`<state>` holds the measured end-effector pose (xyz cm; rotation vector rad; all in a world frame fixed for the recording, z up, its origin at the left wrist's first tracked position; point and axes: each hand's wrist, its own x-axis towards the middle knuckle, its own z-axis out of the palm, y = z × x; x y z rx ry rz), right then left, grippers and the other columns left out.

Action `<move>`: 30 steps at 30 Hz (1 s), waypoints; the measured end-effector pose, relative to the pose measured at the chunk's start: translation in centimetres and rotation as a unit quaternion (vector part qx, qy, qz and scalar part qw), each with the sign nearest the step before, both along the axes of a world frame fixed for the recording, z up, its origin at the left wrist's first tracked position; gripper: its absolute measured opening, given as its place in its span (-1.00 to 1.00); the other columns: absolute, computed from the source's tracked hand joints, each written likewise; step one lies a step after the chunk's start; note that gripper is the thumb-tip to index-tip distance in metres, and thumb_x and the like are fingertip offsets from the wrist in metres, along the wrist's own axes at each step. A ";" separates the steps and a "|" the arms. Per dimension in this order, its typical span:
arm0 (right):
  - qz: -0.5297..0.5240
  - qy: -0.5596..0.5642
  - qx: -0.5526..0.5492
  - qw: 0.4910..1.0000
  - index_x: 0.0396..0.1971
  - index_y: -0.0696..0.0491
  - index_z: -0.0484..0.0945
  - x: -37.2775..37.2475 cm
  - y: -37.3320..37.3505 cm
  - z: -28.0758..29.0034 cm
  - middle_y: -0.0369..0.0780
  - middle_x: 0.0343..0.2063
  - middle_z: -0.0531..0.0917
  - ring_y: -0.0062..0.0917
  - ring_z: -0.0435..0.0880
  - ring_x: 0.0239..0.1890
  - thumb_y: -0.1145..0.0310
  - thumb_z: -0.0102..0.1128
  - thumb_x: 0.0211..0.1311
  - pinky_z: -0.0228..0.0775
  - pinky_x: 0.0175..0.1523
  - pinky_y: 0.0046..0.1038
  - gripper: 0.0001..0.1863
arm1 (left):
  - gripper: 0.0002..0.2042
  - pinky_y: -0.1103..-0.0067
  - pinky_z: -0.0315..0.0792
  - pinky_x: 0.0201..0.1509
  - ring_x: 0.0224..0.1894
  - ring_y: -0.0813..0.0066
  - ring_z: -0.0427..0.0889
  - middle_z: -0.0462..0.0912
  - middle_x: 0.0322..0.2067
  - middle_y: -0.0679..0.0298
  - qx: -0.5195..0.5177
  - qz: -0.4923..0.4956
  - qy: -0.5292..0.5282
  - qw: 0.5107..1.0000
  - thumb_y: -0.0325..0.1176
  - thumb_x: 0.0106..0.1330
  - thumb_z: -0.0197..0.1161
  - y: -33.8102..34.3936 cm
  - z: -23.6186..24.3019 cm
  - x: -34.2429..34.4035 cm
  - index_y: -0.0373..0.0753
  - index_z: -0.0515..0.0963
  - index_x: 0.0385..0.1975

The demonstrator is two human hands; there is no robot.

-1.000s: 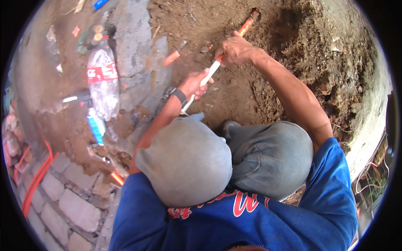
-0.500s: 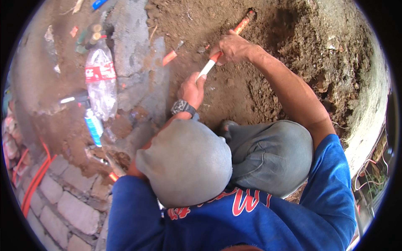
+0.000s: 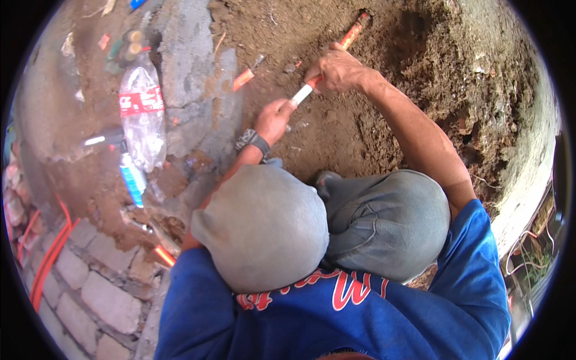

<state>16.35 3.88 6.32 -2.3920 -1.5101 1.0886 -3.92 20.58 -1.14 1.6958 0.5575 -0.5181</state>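
Note:
Both hands grip an orange-red rod with a white section (image 3: pixel 303 93), slanting from lower left to upper right over brown soil. My left hand (image 3: pixel 275 121), with a watch (image 3: pixel 259 144) on its wrist, is closed around the near end. Farther up, my right hand (image 3: pixel 343 69) wraps around the orange part. The rod's far tip lies at a small dark spot in the dirt; whether it enters the soil I cannot tell. Left of my hands, a short orange piece with a thin grey tip (image 3: pixel 245 78) rests on the ground.
A clear plastic bottle with a red label (image 3: pixel 141 103) lies left, beside a blue-and-white container (image 3: pixel 132 180) and a grey concrete strip (image 3: pixel 187 54). Bricks (image 3: pixel 111 300) and orange tubes (image 3: pixel 53 258) are lower left. Rough earth (image 3: pixel 474 84) rises at right. My bent knees (image 3: pixel 264 228) are below.
My left hand has shifted slightly up and right, with less of the white section showing between my hands. My right hand has moved a little right and still grips the rod.

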 end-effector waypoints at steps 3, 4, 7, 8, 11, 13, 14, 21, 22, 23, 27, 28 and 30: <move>-0.017 0.005 0.023 1.000 -0.26 -0.30 0.80 0.0 -0.5 -0.7 -0.43 -0.39 0.67 -0.48 0.57 -0.15 0.23 0.44 0.07 0.15 0.12 -0.35 -0.81 | -0.61 0.60 0.27 -0.51 -0.59 0.66 0.34 0.44 -0.60 0.42 -0.059 0.010 0.024 0.998 -0.02 0.53 0.12 0.1 0.3 0.5 -0.27 0.66 -0.19; -0.011 0.003 0.017 1.000 -0.26 -0.30 0.80 0.0 -0.4 -0.7 -0.44 -0.40 0.67 -0.50 0.57 -0.15 0.23 0.45 0.06 0.15 0.12 -0.35 -0.80 | -0.61 0.65 0.20 -0.59 -0.65 0.73 0.27 0.39 -0.63 0.48 -0.079 0.015 0.036 0.996 -0.01 0.55 0.11 0.2 0.6 0.5 -0.26 0.65 -0.19; -0.007 0.001 -0.002 1.000 -0.28 -0.30 0.80 -0.1 -0.4 -0.9 -0.44 -0.46 0.67 -0.52 0.58 -0.19 0.23 0.43 0.07 0.13 0.13 -0.33 -0.83 | -0.59 0.70 0.13 -0.67 -0.69 0.77 0.24 0.37 -0.62 0.49 -0.198 0.048 0.179 0.962 0.04 0.54 0.08 0.4 3.3 1.8 -0.24 0.61 -0.13; -0.009 0.003 -0.001 1.000 -0.30 -0.29 0.79 -0.1 -0.4 -1.0 -0.43 -0.51 0.67 -0.51 0.59 -0.23 0.21 0.42 0.09 0.12 0.14 -0.31 -0.85 | -0.58 0.71 0.12 -0.67 -0.69 0.77 0.24 0.37 -0.61 0.49 -0.221 0.043 0.195 0.955 0.05 0.54 0.08 0.5 3.5 2.0 -0.23 0.60 -0.12; -0.008 0.007 0.013 1.000 -0.35 -0.26 0.77 0.0 -0.5 -1.2 -0.42 -0.55 0.67 -0.50 0.60 -0.26 0.21 0.40 0.12 0.11 0.17 -0.28 -0.91 | -0.58 0.72 0.11 -0.68 -0.68 0.78 0.24 0.38 -0.60 0.49 -0.270 0.034 0.226 0.935 0.07 0.54 0.07 0.9 3.4 2.4 -0.22 0.57 -0.09; -0.005 0.009 0.019 1.000 -0.36 -0.24 0.76 0.2 -0.5 -1.3 -0.41 -0.51 0.68 -0.48 0.60 -0.25 0.22 0.39 0.12 0.11 0.18 -0.27 -0.92 | -0.59 0.71 0.14 -0.67 -0.68 0.78 0.25 0.39 -0.59 0.48 -0.276 0.030 0.224 0.934 0.05 0.54 0.08 1.1 3.1 2.5 -0.21 0.57 -0.10; -0.004 0.011 0.018 1.000 -0.35 -0.24 0.75 0.3 -0.5 -1.4 -0.40 -0.49 0.69 -0.48 0.61 -0.24 0.22 0.39 0.12 0.12 0.18 -0.27 -0.91 | -0.61 0.69 0.14 -0.68 -0.68 0.76 0.26 0.40 -0.58 0.48 -0.249 0.038 0.205 0.946 0.05 0.54 0.09 1.0 2.9 2.4 -0.20 0.56 -0.11; 0.039 -0.007 -0.010 0.999 -0.17 -0.13 0.71 1.7 0.0 -1.6 -0.25 -0.31 0.74 -0.37 0.67 -0.06 0.34 0.29 0.21 0.24 0.19 -0.26 -0.81 | -0.61 0.34 0.48 -0.27 -0.41 0.30 0.63 0.62 -0.48 0.19 0.053 0.003 -0.019 0.998 0.00 0.52 0.09 -1.0 2.1 -0.4 -0.26 0.59 -0.18; 0.038 -0.028 -0.015 0.999 -0.16 -0.11 0.70 1.6 0.1 -1.5 -0.24 -0.29 0.75 -0.36 0.67 -0.03 0.35 0.28 0.21 0.25 0.22 -0.24 -0.80 | -0.59 0.27 0.48 -0.24 -0.37 0.19 0.65 0.65 -0.45 0.13 0.103 -0.013 -0.018 0.994 0.03 0.52 0.06 -1.1 2.0 -0.6 -0.25 0.59 -0.18; 0.036 -0.050 -0.020 0.998 -0.14 -0.10 0.70 1.6 0.2 -1.5 -0.23 -0.26 0.75 -0.35 0.67 0.00 0.37 0.26 0.22 0.26 0.25 -0.22 -0.79 | -0.56 0.21 0.49 -0.22 -0.33 0.08 0.67 0.67 -0.42 0.07 0.152 -0.029 -0.017 0.988 0.06 0.52 0.04 -1.2 1.8 -0.8 -0.25 0.59 -0.18; 0.041 -0.117 -0.054 0.991 -0.11 -0.07 0.68 0.2 0.5 -1.9 -0.21 -0.19 0.75 -0.35 0.67 0.07 0.38 0.23 0.22 0.26 0.36 -0.13 -0.76 | -0.49 0.03 0.47 -0.12 -0.16 -0.23 0.65 0.70 -0.29 -0.10 0.228 -0.082 0.017 0.970 0.14 0.52 -0.06 -1.3 1.9 -0.5 -0.24 0.59 -0.20; 0.035 -0.114 -0.044 0.992 -0.11 -0.08 0.69 0.2 0.4 -2.2 -0.22 -0.20 0.75 -0.35 0.67 0.07 0.38 0.22 0.23 0.25 0.37 -0.12 -0.76 | -0.50 0.04 0.47 -0.13 -0.17 -0.22 0.65 0.70 -0.30 -0.10 0.232 -0.082 0.016 0.969 0.14 0.52 -0.05 -1.3 2.1 -0.3 -0.24 0.59 -0.20; 0.024 -0.108 -0.024 0.994 -0.11 -0.08 0.69 0.2 -0.1 -2.7 -0.22 -0.21 0.75 -0.34 0.67 0.07 0.37 0.21 0.24 0.23 0.41 -0.11 -0.77 | -0.51 0.05 0.48 -0.14 -0.19 -0.21 0.66 0.70 -0.32 -0.09 0.241 -0.082 0.014 0.967 0.13 0.52 -0.05 -1.4 2.4 -0.2 -0.24 0.57 -0.22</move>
